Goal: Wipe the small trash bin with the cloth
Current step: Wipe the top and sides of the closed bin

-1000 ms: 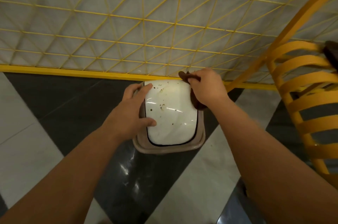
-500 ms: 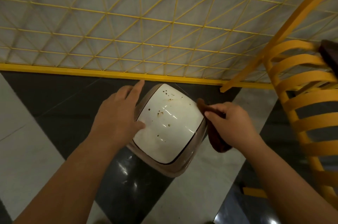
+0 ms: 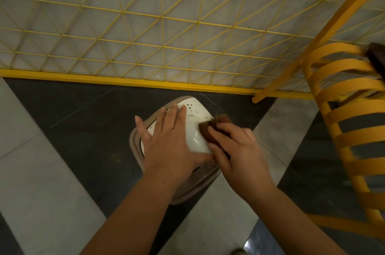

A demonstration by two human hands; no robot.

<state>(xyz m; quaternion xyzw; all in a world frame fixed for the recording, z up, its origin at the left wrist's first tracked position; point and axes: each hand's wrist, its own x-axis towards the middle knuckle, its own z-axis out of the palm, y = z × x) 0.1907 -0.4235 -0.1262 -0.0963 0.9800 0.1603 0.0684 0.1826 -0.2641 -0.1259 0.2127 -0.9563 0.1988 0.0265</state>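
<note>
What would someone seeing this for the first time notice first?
Probably the two bare hands at centre frame: the left hand lies flat on the speckled white lid of a small trash bin standing on the dark and grey floor tiles, while the right hand presses a brown cloth onto that lid. Next comes the yellow wire grid across the top, and the yellow slatted chair at right.

Left hand (image 3: 166, 142) steadies the bin (image 3: 193, 129); right hand (image 3: 239, 154) presses the cloth (image 3: 210, 127) on it.
</note>
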